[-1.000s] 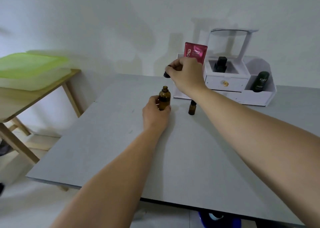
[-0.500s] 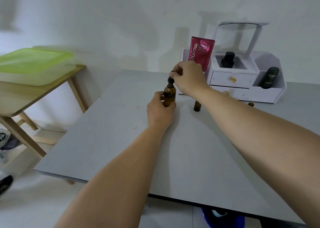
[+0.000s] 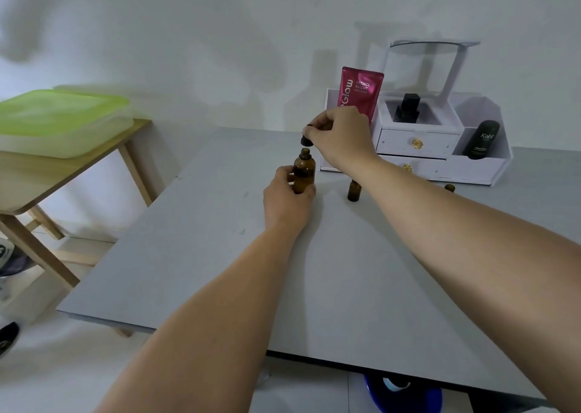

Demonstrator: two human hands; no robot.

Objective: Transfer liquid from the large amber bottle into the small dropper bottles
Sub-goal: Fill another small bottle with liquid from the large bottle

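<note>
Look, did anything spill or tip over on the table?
Nothing stands out. The large amber glass bottle stands upright in the left hand, the right hand holds a black cap above it, the small amber glass bottle stands upright, and the grey table shows no puddle.

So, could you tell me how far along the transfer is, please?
Done: the large amber bottle is uncapped, neck open. In hand: the left hand grips it on the table; the right hand pinches the black cap just above. Left: filling the small bottle beside it, which stands untouched.
</note>
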